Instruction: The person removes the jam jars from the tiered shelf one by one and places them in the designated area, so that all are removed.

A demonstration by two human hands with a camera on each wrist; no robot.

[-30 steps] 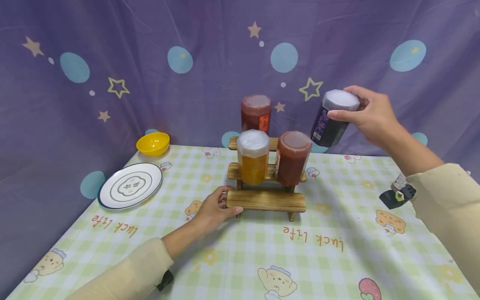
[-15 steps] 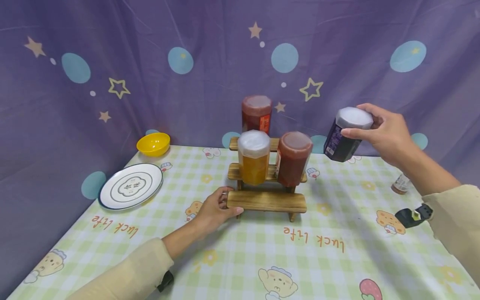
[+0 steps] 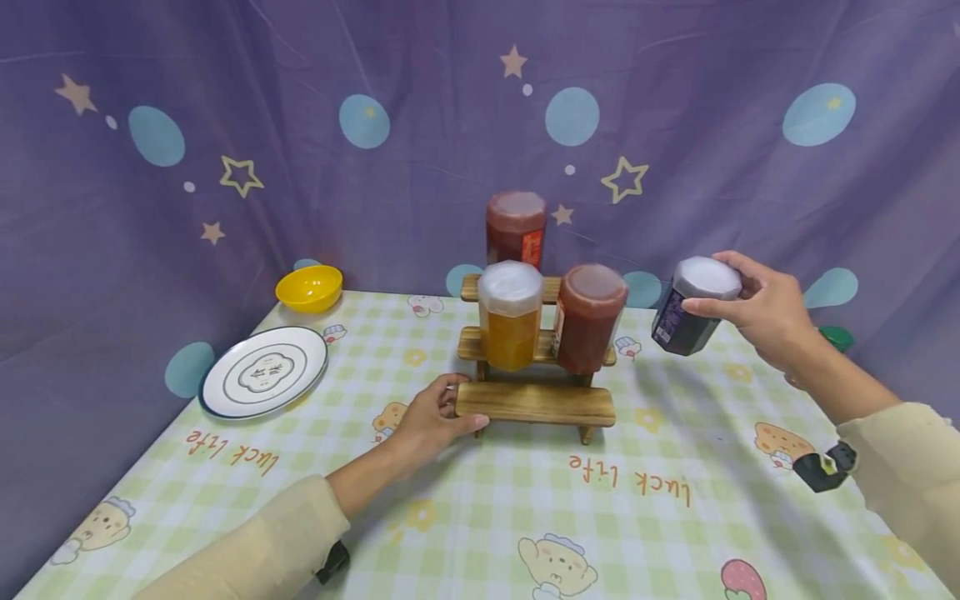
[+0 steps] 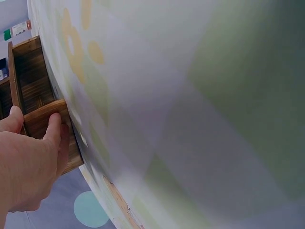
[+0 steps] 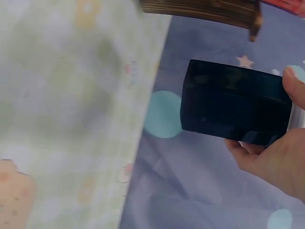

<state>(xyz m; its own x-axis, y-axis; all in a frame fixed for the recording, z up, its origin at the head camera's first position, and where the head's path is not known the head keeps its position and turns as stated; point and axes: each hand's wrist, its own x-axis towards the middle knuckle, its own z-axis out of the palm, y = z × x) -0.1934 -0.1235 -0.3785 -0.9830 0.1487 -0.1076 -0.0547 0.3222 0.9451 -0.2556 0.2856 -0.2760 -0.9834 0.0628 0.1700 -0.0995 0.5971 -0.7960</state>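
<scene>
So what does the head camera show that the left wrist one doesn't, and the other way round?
Only the head view: yellow bowl, white plate, amber jar, two red jars, right hand.

Only the left wrist view: the shadowed lower inside of the wooden step rack, and the label of a green-capped bottle, which the right arm largely hides in the head view.

Both: left hand gripping that rack, checked tablecloth, purple curtain.

A dark faceted jar (image 3: 684, 322), pale-lidded and purple-labelled, held aloft in the right hand (image 3: 772, 312), to the right of a three-tiered wooden rack (image 3: 535, 403), itself gripped low at one end by the left hand (image 3: 429, 423), an amber jar (image 3: 510, 335) and two reddish jars (image 3: 588, 329) upright on its upper tiers
</scene>
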